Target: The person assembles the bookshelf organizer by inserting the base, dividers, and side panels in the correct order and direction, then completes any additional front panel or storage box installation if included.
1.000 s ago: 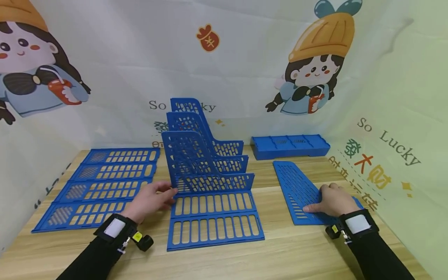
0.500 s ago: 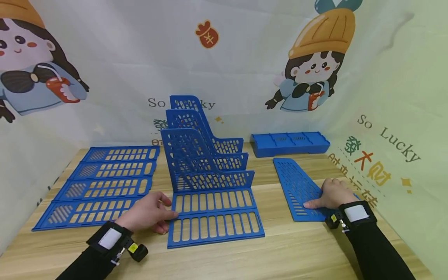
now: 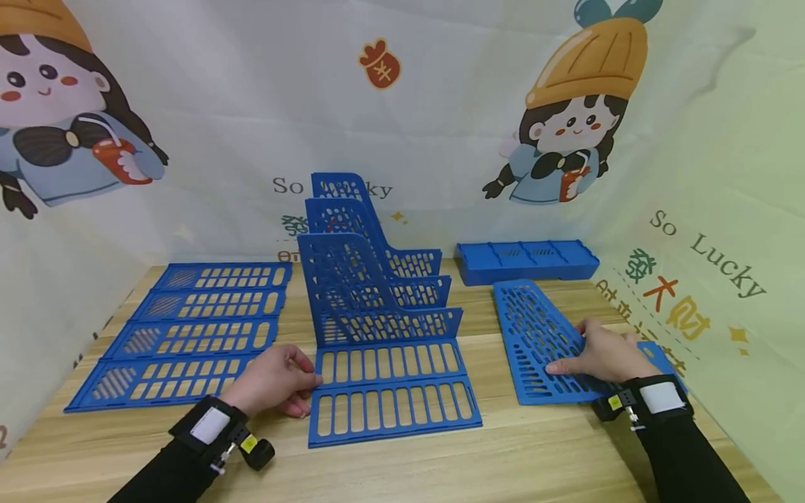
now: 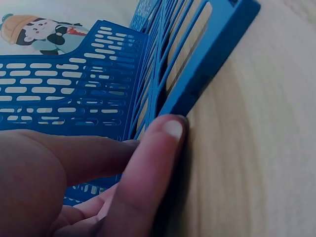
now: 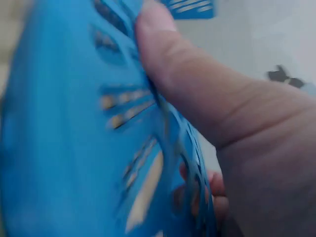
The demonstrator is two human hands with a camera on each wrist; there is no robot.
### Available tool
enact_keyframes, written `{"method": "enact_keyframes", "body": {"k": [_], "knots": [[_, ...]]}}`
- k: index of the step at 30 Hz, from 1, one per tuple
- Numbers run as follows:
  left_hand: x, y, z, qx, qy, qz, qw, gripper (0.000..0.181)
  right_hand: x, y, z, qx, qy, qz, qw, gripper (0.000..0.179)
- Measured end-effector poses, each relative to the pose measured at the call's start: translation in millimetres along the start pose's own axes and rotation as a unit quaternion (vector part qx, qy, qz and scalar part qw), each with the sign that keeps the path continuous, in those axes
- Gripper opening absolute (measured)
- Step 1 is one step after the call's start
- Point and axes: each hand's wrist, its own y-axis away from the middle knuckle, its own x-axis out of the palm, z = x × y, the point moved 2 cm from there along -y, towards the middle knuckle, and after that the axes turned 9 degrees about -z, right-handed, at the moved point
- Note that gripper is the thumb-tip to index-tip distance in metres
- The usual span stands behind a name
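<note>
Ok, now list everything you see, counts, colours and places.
Slatted base: one, blue, centre
Upright dividers: three, blue, on base
Loose panel: one, blue, right side
Flat panel sections: four, blue, left side
Box-like piece: one, blue, back right
Table: one, wood-coloured, beneath
Backdrop: one, pale, cartoon-printed, behind
Camera straps: two, black, both wrists
Sleeves: two, black, forearms
Left hand: one, bare, at base's left edge
Right hand: one, bare, gripping loose panel
</note>
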Motion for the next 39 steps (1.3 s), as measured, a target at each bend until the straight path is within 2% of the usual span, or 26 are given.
{"method": "enact_keyframes", "body": {"k": [4, 8, 12, 16, 24, 31, 36, 39], "knots": [[-3.2, -0.4, -0.4, 0.009, 0.008, 0.019, 0.9997, 0.041, -6.2, 3.6, 13.4, -0.027, -0.055, -0.027, 0.9978, 0.095], [-5.8, 0.7, -0.4, 0.011, 0.024, 0.043, 0.9988, 0.052, -5.0, 5.9, 34.9, -0.055, -0.106, -0.097, 0.9882, 0.07], [-6.9, 1.8, 0.8, 0.01, 0.035, 0.052, 0.998, 0.056, 3.9, 5.5, 56.9, -0.092, -0.086, -0.189, 0.9739, 0.063], [-7.0, 2.0, 1.5, 0.014, 0.038, 0.055, 0.9976, 0.057, 15.8, 2.6, 64.3, -0.103, -0.071, -0.237, 0.9635, 0.063], [-5.7, 1.9, 0.8, 0.005, 0.032, 0.05, 0.9982, 0.056, 22.1, 1.1, 60.4, -0.094, -0.09, -0.25, 0.9593, 0.066], [-5.2, 2.1, 1.3, 0.004, 0.037, 0.05, 0.9981, 0.056, 20.7, 0.8, 60.1, -0.085, -0.107, -0.237, 0.9618, 0.063], [-5.1, 2.7, 1.5, 0.001, 0.038, 0.051, 0.998, 0.056, 23.9, 1.5, 62.5, -0.102, -0.091, -0.235, 0.9623, 0.061], [-5.1, 3.4, 1.4, 0.003, 0.036, 0.053, 0.9979, 0.057, 25.2, 3.7, 63.1, -0.126, -0.089, -0.215, 0.9644, 0.054]]}}
